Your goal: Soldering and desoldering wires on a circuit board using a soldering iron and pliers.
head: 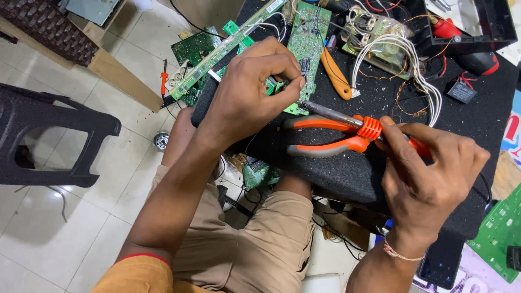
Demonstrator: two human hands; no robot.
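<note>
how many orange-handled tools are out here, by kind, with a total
soldering iron in the right hand: 1
pliers: 1
small screwdriver on the floor: 1
orange handle by the green circuit board: 1
total: 4

green circuit board [306, 43] lies flat on black mat; orange-handled soldering iron [347, 118] (tip at board's edge) slants across.

Left hand [255, 87] on green circuit board [306, 43], right hand [429, 173] gripping soldering iron [358, 123]
</note>
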